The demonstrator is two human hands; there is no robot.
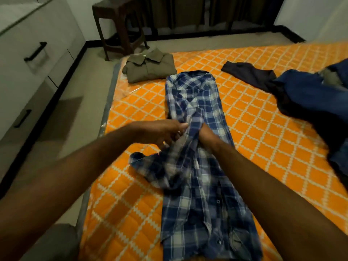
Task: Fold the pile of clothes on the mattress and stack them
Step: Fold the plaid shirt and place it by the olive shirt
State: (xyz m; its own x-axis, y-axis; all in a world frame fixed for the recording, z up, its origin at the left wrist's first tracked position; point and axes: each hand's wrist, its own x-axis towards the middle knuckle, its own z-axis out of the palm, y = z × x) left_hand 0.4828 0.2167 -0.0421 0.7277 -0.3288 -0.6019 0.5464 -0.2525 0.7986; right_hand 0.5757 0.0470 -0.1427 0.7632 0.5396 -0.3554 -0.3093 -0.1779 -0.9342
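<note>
A blue and white plaid shirt (195, 102) lies lengthwise down the middle of the orange patterned mattress (263, 129), its sides partly folded in. My left hand (163, 131) pinches a raised fold of the shirt's sleeve at mid-length. My right hand (206, 135) is tucked into the cloth beside it, fingers hidden under the fabric. The sleeve's cuff (139, 160) trails out to the left. A folded olive shirt (150, 65) sits at the mattress's far left corner.
Unfolded dark blue clothes (308, 98) are heaped at the right, with a dark garment (248, 72) spread beside them. A white drawer unit (32, 53) lines the left wall. A dark wooden stool (116, 25) stands on the floor beyond the mattress.
</note>
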